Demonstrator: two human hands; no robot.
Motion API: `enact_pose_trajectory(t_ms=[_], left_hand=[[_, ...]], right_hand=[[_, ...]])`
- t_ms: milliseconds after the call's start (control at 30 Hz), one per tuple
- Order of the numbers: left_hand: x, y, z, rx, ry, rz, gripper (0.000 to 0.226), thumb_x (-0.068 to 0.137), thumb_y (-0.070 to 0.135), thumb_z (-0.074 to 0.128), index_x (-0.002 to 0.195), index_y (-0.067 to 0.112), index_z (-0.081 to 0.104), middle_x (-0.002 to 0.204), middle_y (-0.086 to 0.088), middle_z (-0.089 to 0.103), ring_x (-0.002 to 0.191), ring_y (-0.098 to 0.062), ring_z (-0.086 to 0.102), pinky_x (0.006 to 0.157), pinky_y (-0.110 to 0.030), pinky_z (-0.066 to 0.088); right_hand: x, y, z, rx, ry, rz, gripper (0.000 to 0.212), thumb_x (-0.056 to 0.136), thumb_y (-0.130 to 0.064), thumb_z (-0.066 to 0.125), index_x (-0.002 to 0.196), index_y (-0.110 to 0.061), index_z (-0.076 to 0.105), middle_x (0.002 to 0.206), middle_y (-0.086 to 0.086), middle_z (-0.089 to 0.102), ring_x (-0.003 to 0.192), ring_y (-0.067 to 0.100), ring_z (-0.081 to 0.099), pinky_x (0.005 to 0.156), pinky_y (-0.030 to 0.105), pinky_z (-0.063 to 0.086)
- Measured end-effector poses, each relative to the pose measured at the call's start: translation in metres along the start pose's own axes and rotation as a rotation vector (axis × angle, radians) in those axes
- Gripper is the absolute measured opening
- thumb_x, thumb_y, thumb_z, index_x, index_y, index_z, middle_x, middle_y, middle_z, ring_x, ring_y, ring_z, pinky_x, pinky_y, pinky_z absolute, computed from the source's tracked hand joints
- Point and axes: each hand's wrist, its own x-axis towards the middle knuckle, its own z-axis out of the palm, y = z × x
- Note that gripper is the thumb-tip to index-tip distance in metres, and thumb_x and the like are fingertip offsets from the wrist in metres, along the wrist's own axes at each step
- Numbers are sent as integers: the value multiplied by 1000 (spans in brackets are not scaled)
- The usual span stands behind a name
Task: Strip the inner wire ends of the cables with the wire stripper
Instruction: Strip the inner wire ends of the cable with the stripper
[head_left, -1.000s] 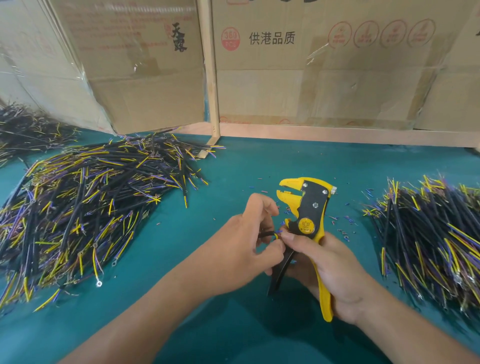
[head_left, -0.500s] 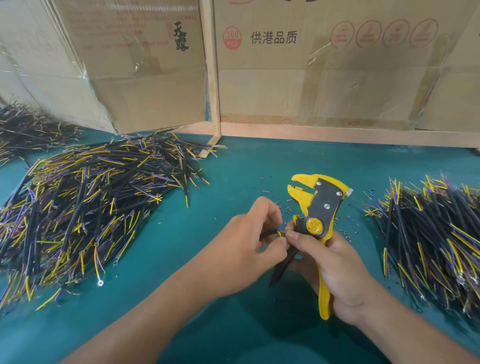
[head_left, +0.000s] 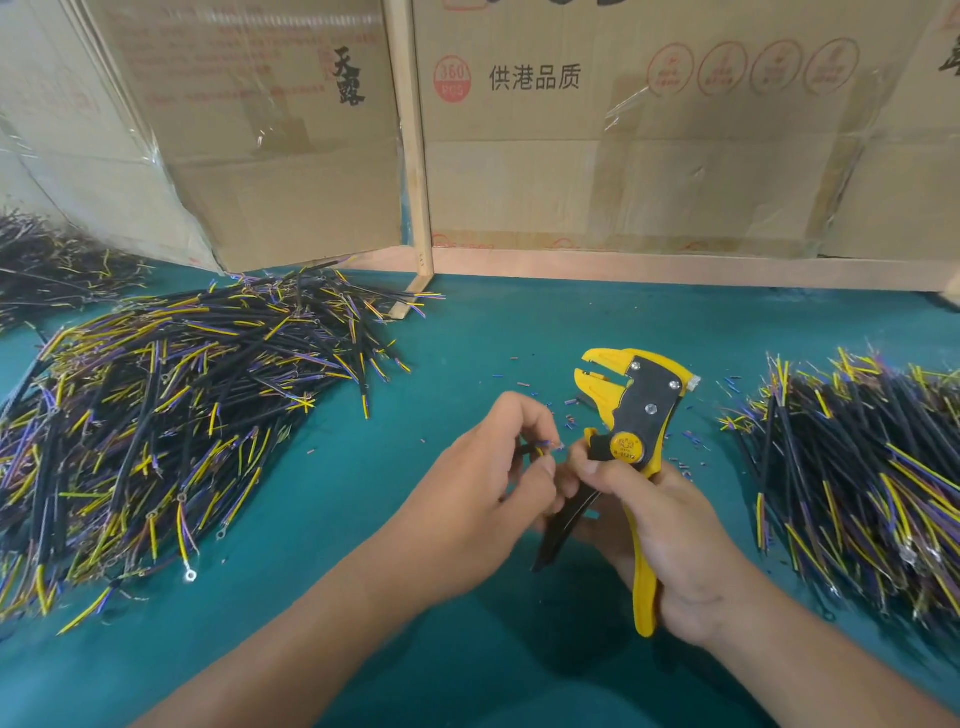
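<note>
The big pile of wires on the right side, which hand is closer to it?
The right hand, gripping the wire stripper, sits just left of that pile of wires. The left hand, pinching one cable, lies farther left, beyond the right hand.

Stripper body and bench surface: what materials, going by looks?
Wire stripper: likely moulded plastic, glossy yellow, with a matte black plate, possibly painted metal, carrying two shiny screw heads. Bench surface: looks like a teal rubber or vinyl mat, smooth with a low sheen.

Left hand (head_left: 483, 467) is covering most of the cable (head_left: 540, 448), only the tip showing. Right hand (head_left: 660, 535) is hiding part of the wire stripper (head_left: 631, 415) handles. Cable piles (head_left: 156, 431) are running off both frame edges; scraps on the bench (head_left: 467, 338) too small to tell.
</note>
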Motion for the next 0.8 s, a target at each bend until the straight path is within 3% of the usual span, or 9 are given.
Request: enact_pose_trajectory(t_ms=[100,167,267,467,533,700,800], left_hand=[[1,0,-3,-50,-17,-8,6,97,29,41,98,35,40,84,19,60,73,-12,56,66,-24,46],[0,0,-2,-105,-47,-19,6,99,26,41,99,31,38,86,15,60,79,-14,58,72,-27,50],[0,-1,-2,-120,-74,-23,7,100,24,41,99,28,35,87,12,59,85,-18,58,78,-36,53],[1,-2,-2,-22,-94,-27,8,99,26,40,98,28,33,85,10,58,79,-11,55,73,-20,44],[1,-1,-4,24,-103,-15,9,100,26,41,99,28,32,86,7,57,76,-8,55,69,-20,44],[-1,7,-6,140,-122,7,14,98,37,39,100,26,30,80,7,56,67,-15,47,65,-39,44],[-2,13,-7,199,-164,-12,16,98,36,37,100,23,29,80,-10,59,69,-33,49,67,-55,42]], right_hand=[[1,0,0,52,-25,11,8,84,-14,64,81,-7,67,75,14,54,70,26,57,69,42,58],[1,0,1,61,-26,20,12,79,-18,68,83,-6,69,76,14,56,72,26,58,69,43,58],[1,1,-1,36,-26,12,11,83,-17,74,85,-7,71,77,14,58,73,26,59,70,43,58],[1,1,-4,-94,-37,-54,7,78,-20,70,81,-16,74,77,13,64,73,27,64,70,39,59],[1,2,-4,-135,-27,-66,6,77,-20,71,81,-18,75,78,13,66,72,28,66,71,40,59],[0,2,-2,-183,-6,-97,7,75,-22,74,80,-17,75,76,12,68,72,25,66,70,38,59],[-1,2,-2,-223,-8,-109,22,68,-30,80,81,-14,74,78,11,69,74,24,66,69,32,59]])
